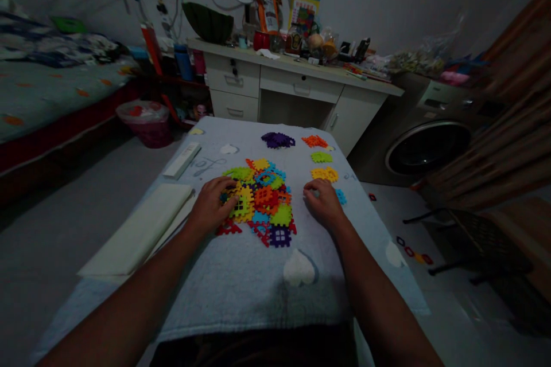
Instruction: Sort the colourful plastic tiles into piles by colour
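Orange, green and red pieces (pixel 270 206) crowd mid-tabletop (pixel 241 287); left hand (pixel 215 198) on their left side, right hand (pixel 321 198) curled by yellow pieces (pixel 325 174) towards the right edge, can't tell either grip!

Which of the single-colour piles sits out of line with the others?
The purple pile, at the far side: it lies left of the orange pile, green pile, yellow pile and blue pile, which run in a row.

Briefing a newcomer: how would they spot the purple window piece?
On the tablecloth, find the multicoloured pile by the left hand. At its near edge lies the purple window piece. Unlike its red and green neighbours, it's purple.
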The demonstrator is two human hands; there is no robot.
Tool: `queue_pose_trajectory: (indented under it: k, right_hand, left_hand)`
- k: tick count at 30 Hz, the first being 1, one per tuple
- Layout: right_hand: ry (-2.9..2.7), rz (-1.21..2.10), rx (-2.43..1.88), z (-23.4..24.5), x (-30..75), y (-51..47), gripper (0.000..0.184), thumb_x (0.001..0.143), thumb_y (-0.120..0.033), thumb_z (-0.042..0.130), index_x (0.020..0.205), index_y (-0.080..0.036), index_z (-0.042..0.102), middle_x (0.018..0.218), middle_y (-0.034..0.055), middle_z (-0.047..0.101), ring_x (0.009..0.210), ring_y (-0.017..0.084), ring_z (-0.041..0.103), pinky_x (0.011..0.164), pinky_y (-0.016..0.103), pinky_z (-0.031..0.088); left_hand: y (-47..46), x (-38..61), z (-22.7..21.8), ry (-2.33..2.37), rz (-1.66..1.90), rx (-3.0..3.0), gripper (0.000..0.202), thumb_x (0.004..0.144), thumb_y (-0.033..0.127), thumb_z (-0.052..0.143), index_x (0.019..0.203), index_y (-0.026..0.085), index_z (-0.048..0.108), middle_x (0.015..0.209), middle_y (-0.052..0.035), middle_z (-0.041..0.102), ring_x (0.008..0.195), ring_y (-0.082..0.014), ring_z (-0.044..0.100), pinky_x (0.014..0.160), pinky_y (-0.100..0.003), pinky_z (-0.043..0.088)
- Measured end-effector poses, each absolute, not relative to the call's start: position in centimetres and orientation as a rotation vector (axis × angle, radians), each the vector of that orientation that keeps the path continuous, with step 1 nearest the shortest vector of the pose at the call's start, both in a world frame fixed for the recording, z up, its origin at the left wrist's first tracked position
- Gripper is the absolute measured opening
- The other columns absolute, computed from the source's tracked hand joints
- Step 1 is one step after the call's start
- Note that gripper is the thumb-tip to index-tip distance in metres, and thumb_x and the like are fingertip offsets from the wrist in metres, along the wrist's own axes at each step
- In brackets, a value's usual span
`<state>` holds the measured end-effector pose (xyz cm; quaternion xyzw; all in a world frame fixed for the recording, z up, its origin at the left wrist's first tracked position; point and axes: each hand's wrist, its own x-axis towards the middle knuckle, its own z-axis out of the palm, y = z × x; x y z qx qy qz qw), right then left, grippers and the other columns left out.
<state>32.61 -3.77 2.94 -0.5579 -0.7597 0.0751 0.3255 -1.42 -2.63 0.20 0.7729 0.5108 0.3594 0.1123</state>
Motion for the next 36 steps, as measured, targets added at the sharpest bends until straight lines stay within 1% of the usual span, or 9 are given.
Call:
queue_pose_trajectory:
  k: [2,5,7,12,16,19,24,31,36]
  right_hand:
    - [-2.068,0.297,-1.392,2.8,30.8,-4.1,0.011,0.087,-0.025,0.058,0.093,-0.019,0.066,0.094,0.0067,0.068,0.093,0.022,0.057,0.089,0.037,0.041]
    - [-2.126,0.379,-1.338,2.4,29.3,-4.3,0.020,0.088,-0.023,0.059,0.106,-0.019,0.065,0.103,0.0075,0.069,0.097,0.023,0.056,0.089,0.037,0.042]
    - [-2.152,0.409,-1.319,2.1,28.9,-4.3,0.023,0.086,-0.020,0.061,0.109,-0.019,0.064,0.105,0.0081,0.068,0.097,0.023,0.056,0.090,0.038,0.042]
    - [-2.083,0.455,-1.342,1.4,28.8,-3.9,0.023,0.082,-0.015,0.060,0.104,-0.020,0.065,0.100,0.0070,0.068,0.095,0.022,0.057,0.088,0.037,0.045]
    - [-1.924,0.467,-1.375,1.0,28.8,-3.7,0.025,0.079,-0.015,0.058,0.103,-0.020,0.064,0.097,0.0059,0.065,0.081,0.019,0.058,0.078,0.033,0.047]
    - [-1.830,0.485,-1.407,1.1,28.8,-3.6,0.025,0.078,-0.018,0.057,0.102,-0.018,0.064,0.091,0.0044,0.064,0.072,0.017,0.055,0.073,0.031,0.046]
    - [-1.715,0.513,-1.427,1.7,29.2,-3.7,0.020,0.078,-0.025,0.055,0.095,-0.018,0.063,0.082,0.0026,0.062,0.069,0.016,0.053,0.068,0.030,0.046]
    - [-1.581,0.427,-1.465,2.3,31.0,-3.6,0.011,0.078,-0.027,0.053,0.084,-0.020,0.059,0.082,0.0031,0.064,0.072,0.018,0.056,0.070,0.030,0.047]
    - [-1.415,0.341,-1.504,2.6,32.8,-3.3,0.014,0.077,-0.029,0.056,0.084,-0.019,0.061,0.085,0.0052,0.066,0.078,0.020,0.059,0.077,0.033,0.049]
  left_hand:
    - [-2.8,-1.4,0.4,1.511,1.053,2.270,0.037,0.086,0.044,0.052,0.111,0.019,0.064,0.123,-0.0114,0.061,0.119,-0.0294,0.055,0.106,-0.050,0.041]
    - [-3.0,-1.3,0.6,1.539,1.060,2.261,0.037,0.087,0.044,0.051,0.111,0.019,0.064,0.123,-0.0112,0.061,0.118,-0.0294,0.055,0.106,-0.050,0.041]
    - [-3.0,-1.3,0.6,1.546,1.062,2.258,0.036,0.087,0.043,0.050,0.111,0.019,0.064,0.123,-0.0109,0.060,0.118,-0.0292,0.054,0.106,-0.049,0.041]
    - [-2.9,-1.2,0.3,1.548,1.069,2.252,0.033,0.088,0.040,0.050,0.109,0.020,0.065,0.124,-0.0109,0.060,0.119,-0.0283,0.054,0.106,-0.049,0.041]
    - [-2.9,-1.2,0.4,1.550,1.064,2.245,0.033,0.090,0.039,0.047,0.109,0.019,0.065,0.124,-0.0113,0.060,0.119,-0.0278,0.054,0.106,-0.049,0.041]
    - [-3.1,-1.1,0.7,1.545,1.058,2.242,0.033,0.092,0.041,0.045,0.108,0.020,0.066,0.124,-0.0109,0.061,0.119,-0.0274,0.054,0.106,-0.049,0.041]
    - [-3.7,-0.7,1.3,1.566,1.066,2.303,0.036,0.093,0.044,0.044,0.109,0.021,0.066,0.125,-0.0106,0.061,0.120,-0.0279,0.053,0.106,-0.049,0.040]
    - [-4.6,-0.2,1.9,1.488,1.060,2.451,0.034,0.088,0.044,0.053,0.110,0.023,0.066,0.126,-0.0105,0.061,0.122,-0.0312,0.051,0.105,-0.053,0.038]
    - [-5.4,0.7,2.4,1.385,1.058,2.592,0.033,0.088,0.045,0.057,0.112,0.025,0.065,0.130,-0.0103,0.060,0.127,-0.0312,0.049,0.108,-0.054,0.035]
